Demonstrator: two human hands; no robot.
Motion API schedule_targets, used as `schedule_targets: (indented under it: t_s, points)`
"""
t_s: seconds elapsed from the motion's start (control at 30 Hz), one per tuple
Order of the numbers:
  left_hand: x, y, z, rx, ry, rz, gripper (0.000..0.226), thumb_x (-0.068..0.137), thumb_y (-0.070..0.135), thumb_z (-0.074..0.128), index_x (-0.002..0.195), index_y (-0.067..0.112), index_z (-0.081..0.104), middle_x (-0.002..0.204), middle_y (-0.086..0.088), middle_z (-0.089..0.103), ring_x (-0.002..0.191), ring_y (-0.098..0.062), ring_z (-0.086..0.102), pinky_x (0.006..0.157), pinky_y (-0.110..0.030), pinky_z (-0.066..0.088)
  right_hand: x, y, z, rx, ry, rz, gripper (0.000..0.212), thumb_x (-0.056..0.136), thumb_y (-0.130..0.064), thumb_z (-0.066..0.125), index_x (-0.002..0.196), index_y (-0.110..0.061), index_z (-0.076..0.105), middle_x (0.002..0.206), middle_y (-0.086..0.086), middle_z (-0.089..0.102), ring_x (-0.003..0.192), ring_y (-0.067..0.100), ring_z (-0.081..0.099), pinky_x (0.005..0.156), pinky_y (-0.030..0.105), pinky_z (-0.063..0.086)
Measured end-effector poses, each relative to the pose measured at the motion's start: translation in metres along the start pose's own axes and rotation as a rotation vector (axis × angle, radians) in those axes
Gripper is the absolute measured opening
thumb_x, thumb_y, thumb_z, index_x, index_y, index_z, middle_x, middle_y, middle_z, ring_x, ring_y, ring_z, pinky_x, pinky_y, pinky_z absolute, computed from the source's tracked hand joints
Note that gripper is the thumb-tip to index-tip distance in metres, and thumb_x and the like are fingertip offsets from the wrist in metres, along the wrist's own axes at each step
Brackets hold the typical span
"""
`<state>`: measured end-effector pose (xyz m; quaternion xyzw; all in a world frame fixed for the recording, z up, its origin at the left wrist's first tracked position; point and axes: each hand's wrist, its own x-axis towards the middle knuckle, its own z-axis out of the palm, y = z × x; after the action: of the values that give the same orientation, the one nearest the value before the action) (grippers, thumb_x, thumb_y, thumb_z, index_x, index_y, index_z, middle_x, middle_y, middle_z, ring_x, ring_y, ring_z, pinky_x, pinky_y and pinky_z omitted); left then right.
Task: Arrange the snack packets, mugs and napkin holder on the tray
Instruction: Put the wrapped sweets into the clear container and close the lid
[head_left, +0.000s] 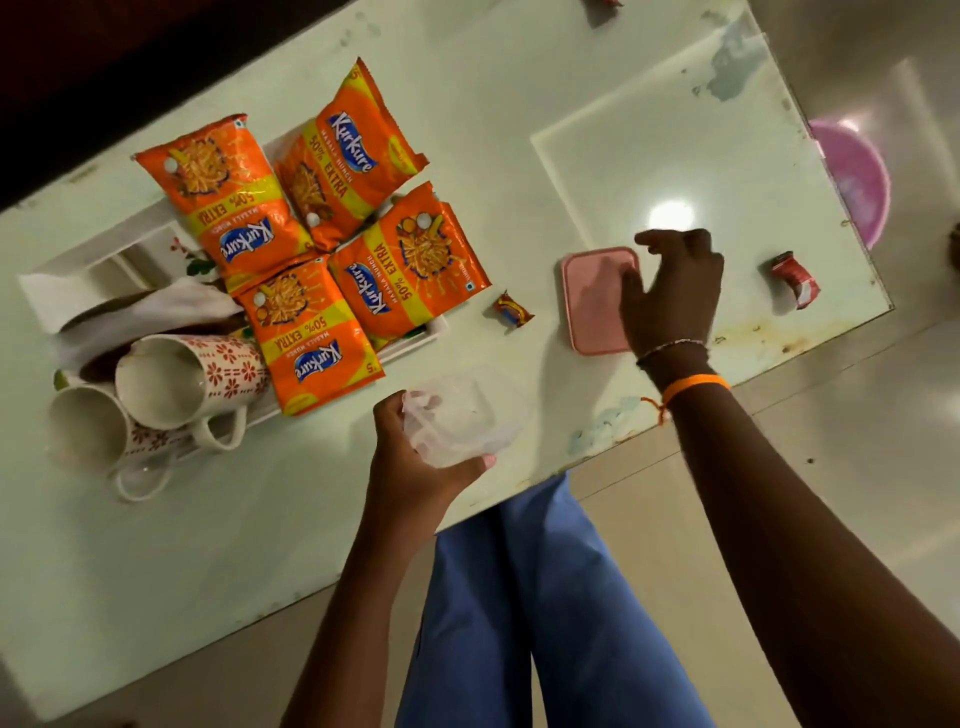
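Your left hand (415, 457) grasps a clear plastic tub (462, 421) at the table's near edge. Your right hand (670, 291) lies with fingers spread on a pink lid (592, 301), pressing, not visibly gripping.

Tray (410, 340), far left: four orange snack packets (291, 208) overlap across it and overhang its rim. Two mugs (176, 379) lie on their sides at its left end, beside crumpled napkins (145, 306). The holder itself is unclear.

Risks, as judged: tipped mugs could roll off if you nudge or lift the tray, and stacked packets could slide.

Legible: "Kurkure", "Masala Munch", "50% EXTRA".
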<state>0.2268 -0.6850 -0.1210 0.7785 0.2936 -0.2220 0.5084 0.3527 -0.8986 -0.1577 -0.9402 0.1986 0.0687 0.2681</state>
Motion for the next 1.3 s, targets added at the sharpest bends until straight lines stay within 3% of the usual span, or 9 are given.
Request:
schedule_targets:
  t_s: [0.13,0.3,0.47,0.6,0.77,0.97,1.03,1.1,1.3]
  points:
    - [0.005,0.004,0.000,0.005,0.025,0.009,0.077,0.053,0.018,0.088,0.112,0.026,0.039,0.123,-0.001,0.053,0.113,-0.021,0.053,0.092,-0.036,0.051,-0.022,-0.033,0.027,-0.127,-0.169,-0.359,0.035,0.083,-0.021,0.061,0.115,-0.010,0.055,0.120,0.015,0.053,0.107,0.034,0.049,0.089,0.037,0.037]
    - [0.015,0.012,0.013,0.107,-0.048,0.079,0.085,0.056,0.015,0.086,0.126,0.018,0.039,0.131,-0.001,0.050,0.117,-0.014,0.046,0.092,-0.030,0.048,-0.025,-0.041,0.051,-0.178,-0.464,-0.357,0.028,0.085,-0.020,0.058,0.108,-0.006,0.056,0.113,0.016,0.057,0.106,0.034,0.052,0.082,0.039,0.046]
    - [0.026,0.025,0.029,0.108,-0.105,0.202,0.084,0.057,0.004,0.084,0.122,0.016,0.032,0.120,0.003,0.044,0.116,-0.017,0.049,0.094,-0.033,0.049,-0.023,-0.028,0.025,0.122,-0.213,-0.152,0.016,0.085,-0.019,0.056,0.092,-0.007,0.063,0.093,0.015,0.066,0.092,0.031,0.059,0.080,0.040,0.048]
    - [0.034,0.036,0.047,0.130,-0.060,0.305,0.080,0.057,-0.002,0.081,0.119,0.014,0.033,0.115,0.006,0.043,0.110,-0.014,0.050,0.088,-0.021,0.049,-0.027,-0.018,-0.016,0.343,0.062,-0.055,0.011,0.081,-0.015,0.060,0.089,-0.008,0.062,0.087,0.012,0.065,0.076,0.023,0.059,0.071,0.038,0.050]
    - [0.047,0.058,0.073,0.113,-0.095,0.391,0.084,0.052,0.008,0.086,0.116,0.015,0.032,0.113,0.007,0.044,0.099,-0.003,0.047,0.073,0.003,0.040,-0.036,-0.005,-0.036,0.311,-0.171,-0.132,0.021,0.080,-0.028,0.067,0.095,-0.013,0.063,0.089,0.003,0.063,0.077,0.017,0.054,0.070,0.028,0.044]
    - [0.054,0.073,0.098,0.152,-0.155,0.414,0.085,0.047,0.013,0.090,0.109,0.020,0.032,0.107,0.018,0.045,0.089,0.006,0.046,0.066,0.005,0.036,-0.001,0.061,-0.049,0.129,0.173,0.106,0.028,0.081,-0.008,0.057,0.110,-0.009,0.059,0.115,0.016,0.055,0.108,0.033,0.048,0.093,0.030,0.033]
    - [0.054,0.076,0.105,0.162,-0.167,0.415,0.085,0.046,0.015,0.090,0.107,0.022,0.031,0.109,0.015,0.047,0.091,0.005,0.046,0.066,0.006,0.035,0.013,0.085,-0.049,0.020,0.154,0.199,0.044,0.078,-0.001,0.055,0.120,-0.012,0.053,0.129,0.014,0.047,0.119,0.034,0.041,0.096,0.025,0.028]
    - [0.052,0.079,0.110,0.185,-0.166,0.406,0.086,0.046,0.018,0.091,0.108,0.023,0.031,0.112,0.013,0.048,0.094,0.003,0.047,0.068,0.006,0.034,0.023,0.101,-0.047,-0.029,0.095,0.236,0.053,0.077,0.004,0.051,0.127,-0.015,0.048,0.137,0.012,0.041,0.124,0.034,0.037,0.099,0.033,0.033]
    - [0.054,0.091,0.126,0.172,-0.150,0.414,0.086,0.050,0.019,0.091,0.114,0.024,0.033,0.118,0.012,0.048,0.102,-0.004,0.050,0.070,-0.001,0.044,0.046,0.118,-0.046,0.032,0.092,0.149,0.034,0.084,-0.005,0.053,0.117,-0.007,0.050,0.112,0.015,0.060,0.101,0.035,0.054,0.075,0.035,0.041]
